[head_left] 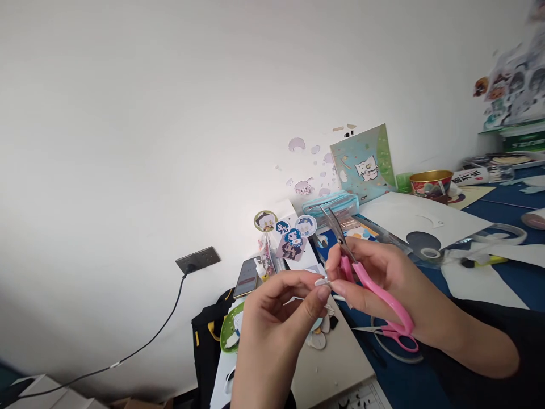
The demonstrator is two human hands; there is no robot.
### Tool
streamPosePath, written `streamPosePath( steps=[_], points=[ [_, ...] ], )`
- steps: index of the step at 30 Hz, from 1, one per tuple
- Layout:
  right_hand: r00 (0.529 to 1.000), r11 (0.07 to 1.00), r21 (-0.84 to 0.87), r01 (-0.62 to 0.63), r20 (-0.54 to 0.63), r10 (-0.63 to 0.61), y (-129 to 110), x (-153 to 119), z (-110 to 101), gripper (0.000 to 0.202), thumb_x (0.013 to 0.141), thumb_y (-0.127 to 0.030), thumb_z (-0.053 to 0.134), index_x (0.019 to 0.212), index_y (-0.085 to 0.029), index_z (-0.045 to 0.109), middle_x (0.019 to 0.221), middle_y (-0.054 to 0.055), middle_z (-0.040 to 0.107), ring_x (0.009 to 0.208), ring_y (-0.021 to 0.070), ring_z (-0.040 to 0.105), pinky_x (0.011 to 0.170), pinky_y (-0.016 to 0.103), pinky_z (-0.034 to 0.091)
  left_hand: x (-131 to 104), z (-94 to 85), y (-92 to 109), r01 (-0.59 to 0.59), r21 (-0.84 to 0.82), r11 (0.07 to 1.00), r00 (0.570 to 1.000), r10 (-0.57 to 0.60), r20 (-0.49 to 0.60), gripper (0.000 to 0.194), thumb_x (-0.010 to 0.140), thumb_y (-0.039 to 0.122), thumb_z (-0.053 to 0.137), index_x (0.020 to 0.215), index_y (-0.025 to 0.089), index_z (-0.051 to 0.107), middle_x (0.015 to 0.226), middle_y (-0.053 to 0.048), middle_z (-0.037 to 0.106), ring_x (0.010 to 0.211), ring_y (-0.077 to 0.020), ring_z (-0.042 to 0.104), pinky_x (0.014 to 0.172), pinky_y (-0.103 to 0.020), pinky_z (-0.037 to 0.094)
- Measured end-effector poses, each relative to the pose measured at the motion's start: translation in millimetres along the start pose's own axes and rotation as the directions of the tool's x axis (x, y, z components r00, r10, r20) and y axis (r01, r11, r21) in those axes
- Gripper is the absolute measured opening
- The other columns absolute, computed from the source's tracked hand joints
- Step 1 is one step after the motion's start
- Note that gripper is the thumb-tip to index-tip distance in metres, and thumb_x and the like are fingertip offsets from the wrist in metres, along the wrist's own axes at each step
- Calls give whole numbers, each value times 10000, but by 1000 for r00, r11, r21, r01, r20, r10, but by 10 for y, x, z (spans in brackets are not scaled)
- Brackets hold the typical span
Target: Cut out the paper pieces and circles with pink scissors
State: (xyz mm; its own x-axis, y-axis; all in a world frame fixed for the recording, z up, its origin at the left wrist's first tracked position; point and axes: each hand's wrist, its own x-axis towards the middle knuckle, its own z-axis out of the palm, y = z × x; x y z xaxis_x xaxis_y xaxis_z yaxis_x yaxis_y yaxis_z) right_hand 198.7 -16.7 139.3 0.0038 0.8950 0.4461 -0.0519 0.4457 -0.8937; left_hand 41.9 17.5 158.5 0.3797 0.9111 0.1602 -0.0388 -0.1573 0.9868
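Between the thumb and index finger of my left hand (pixel 283 321) is a small white paper cutout (pixel 322 281). My right hand (pixel 383 284) holds pink-handled scissors (pixel 385 298), their blades pointing up and slightly apart. The right thumb and a fingertip also meet the edge of the cutout. Below the hands, several small cut pieces (pixel 316 341) lie on a white board (pixel 336 369). A second, smaller pair of pink scissors (pixel 398 336) rests on the blue table surface to the right.
A light-blue pencil case (pixel 332 203) and a green cartoon folder (pixel 364 165) stand by the wall. White paper sheets (pixel 426 218), a tape roll (pixel 430 253) and a round tin (pixel 432 183) are on the right. A phone (pixel 247 277) and a green dish (pixel 229 326) sit left.
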Motion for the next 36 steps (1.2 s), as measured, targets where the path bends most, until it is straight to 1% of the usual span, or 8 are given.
streamPosePath(
  steps=[6,11,15,20,23,27,32,36],
  points=[
    [1000,1000,6,-4,-21,5,9,1,15,124,790,-110,626,786,-212,556,721,-53,506,598,96,476,592,216,445,-9,20,36,60,-3,998,998,-60,20,119,674,237,784,668,145,710,566,-3,630,558,-96,549,539,-169,444],
    [1000,1000,-2,1,-2,-1,-11,-8,10,154,792,-67,612,791,-211,555,728,-55,510,617,94,489,608,205,445,-25,13,47,80,17,997,996,-80,32,136,677,265,782,658,149,712,580,-15,647,575,-106,561,550,-177,442],
    [1000,1000,1,-10,15,10,-18,-20,-3,135,813,-78,607,792,-202,559,723,-54,502,626,95,478,611,205,430,-25,3,47,63,45,997,997,-65,43,165,687,287,772,662,146,689,570,-5,624,558,-101,542,532,-176,430],
    [995,998,1,-69,66,69,19,25,-49,85,816,-212,661,847,-195,583,633,-75,426,546,87,379,501,203,341,-68,-18,70,-11,-9,1000,1000,11,9,155,742,284,729,688,152,669,575,0,631,554,-98,545,543,-173,446],
    [983,991,-64,-115,135,122,61,48,-40,98,818,-248,655,881,-198,600,634,-65,420,572,106,386,528,223,346,-100,-45,96,-64,-43,997,997,63,-35,136,781,274,687,711,160,663,591,-2,647,568,-103,567,556,-171,456],
    [962,981,-164,-103,235,140,85,12,46,36,793,-206,633,791,-210,597,603,-64,395,547,116,367,503,235,324,-118,-97,115,-115,-70,991,992,111,-58,168,796,274,664,672,162,645,574,0,633,543,-99,545,542,-172,454],
    [955,957,-288,-34,272,116,62,-35,152,106,748,-112,612,738,-214,590,580,-67,407,543,120,354,512,242,325,-115,-138,97,-121,-98,988,990,114,-77,170,782,281,675,668,162,634,530,10,609,513,-96,528,525,-177,448],
    [947,950,-310,-27,296,123,70,-42,178,88,743,-129,616,774,-211,609,564,-71,402,528,117,349,501,238,320,-123,-148,92,-112,-107,988,991,102,-89,179,775,286,683,656,162,632,516,20,591,503,-89,523,515,-170,440]
  ],
)
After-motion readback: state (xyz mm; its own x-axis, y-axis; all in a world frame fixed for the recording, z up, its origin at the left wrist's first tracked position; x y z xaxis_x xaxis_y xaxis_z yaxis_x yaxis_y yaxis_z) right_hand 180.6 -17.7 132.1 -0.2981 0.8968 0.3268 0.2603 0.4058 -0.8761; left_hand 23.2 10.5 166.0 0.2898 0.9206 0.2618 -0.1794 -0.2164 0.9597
